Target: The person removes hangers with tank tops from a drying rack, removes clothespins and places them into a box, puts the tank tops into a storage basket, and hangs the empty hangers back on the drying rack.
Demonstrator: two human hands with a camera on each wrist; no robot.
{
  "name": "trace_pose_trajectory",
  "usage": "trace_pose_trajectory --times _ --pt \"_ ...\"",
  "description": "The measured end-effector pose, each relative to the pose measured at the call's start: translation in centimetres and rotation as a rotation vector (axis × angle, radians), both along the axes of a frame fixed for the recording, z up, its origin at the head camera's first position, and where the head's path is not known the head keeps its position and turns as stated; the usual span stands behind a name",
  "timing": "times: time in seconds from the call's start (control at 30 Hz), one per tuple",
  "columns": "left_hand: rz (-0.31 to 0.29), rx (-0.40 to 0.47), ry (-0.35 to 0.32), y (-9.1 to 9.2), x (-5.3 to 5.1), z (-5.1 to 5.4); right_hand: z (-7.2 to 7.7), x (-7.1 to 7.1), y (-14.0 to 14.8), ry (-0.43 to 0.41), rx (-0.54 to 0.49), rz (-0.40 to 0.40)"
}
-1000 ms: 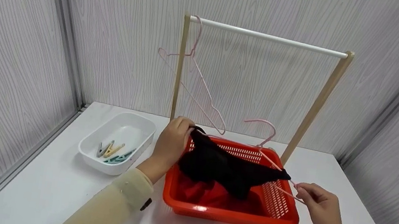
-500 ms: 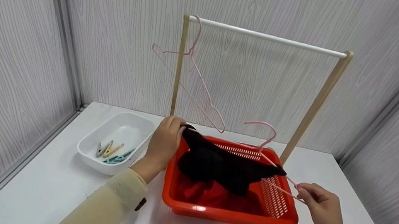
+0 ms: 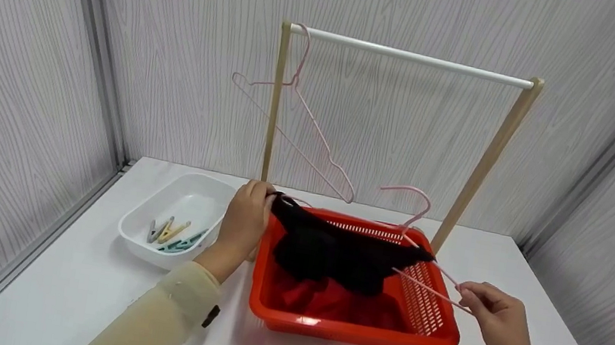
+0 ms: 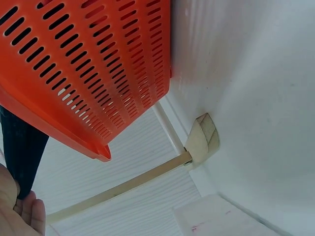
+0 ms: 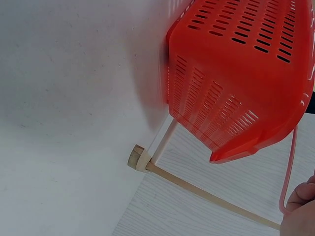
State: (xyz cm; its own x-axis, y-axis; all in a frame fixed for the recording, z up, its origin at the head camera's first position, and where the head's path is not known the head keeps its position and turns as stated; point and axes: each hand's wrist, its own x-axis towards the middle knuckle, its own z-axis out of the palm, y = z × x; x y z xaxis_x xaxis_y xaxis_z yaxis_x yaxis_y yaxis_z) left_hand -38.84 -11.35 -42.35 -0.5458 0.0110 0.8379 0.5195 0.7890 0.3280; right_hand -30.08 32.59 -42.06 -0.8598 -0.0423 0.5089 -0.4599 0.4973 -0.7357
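In the head view, a small black garment (image 3: 332, 254) with narrow, strap-like ends stretches along a pink clothes hanger (image 3: 416, 212) above the red basket (image 3: 351, 332). My left hand (image 3: 245, 218) pinches the garment's left end, close to the hanger's left tip; whether it also grips the wire is hidden. The right hand (image 3: 498, 316) holds the hanger's bare right end between thumb and fingers. Dark fabric (image 4: 22, 152) runs into the left fingers in the left wrist view. In the right wrist view, the pink wire (image 5: 289, 172) bends into the right hand (image 5: 301, 209).
Red cloth (image 3: 319, 300) lies in the basket. Behind stands a rack with wooden posts and a white rail (image 3: 414, 55); a second pink hanger (image 3: 319, 132) hangs at its left end. A white tray (image 3: 130, 238) with several clothespins (image 3: 173, 232) sits left.
My left hand has moved left, drawing the black garment that way along the hanger. More bare wire shows by the right hand, which has stayed put. The hanging hanger has swung slightly.
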Motion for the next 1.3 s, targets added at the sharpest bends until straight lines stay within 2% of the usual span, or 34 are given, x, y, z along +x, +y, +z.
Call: trace_pose_trajectory --times 0.3,0.6,0.9,1.07,1.17,1.3 --pt "-0.002 0.026 -0.048 -0.2 0.3 -0.6 -0.1 0.1 0.0 -0.008 -0.001 -0.001" --pt "-0.004 0.009 -0.153 0.4 1.2 -1.1 0.1 0.0 -0.3 -0.002 -0.004 0.001" --pt "-0.046 -0.044 -0.248 1.3 1.9 -1.3 0.2 -0.4 -0.3 0.020 -0.015 -0.010" --pt "-0.101 -0.118 -0.332 1.7 2.1 -1.5 0.0 -0.5 -0.2 0.018 -0.024 -0.007" --pt "-0.155 -0.164 -0.375 1.8 2.3 -1.6 0.0 -0.5 -0.2 0.014 -0.029 -0.006" --pt "-0.212 -0.205 -0.405 1.9 2.7 -1.6 0.0 -0.6 -0.2 0.006 -0.038 -0.010"
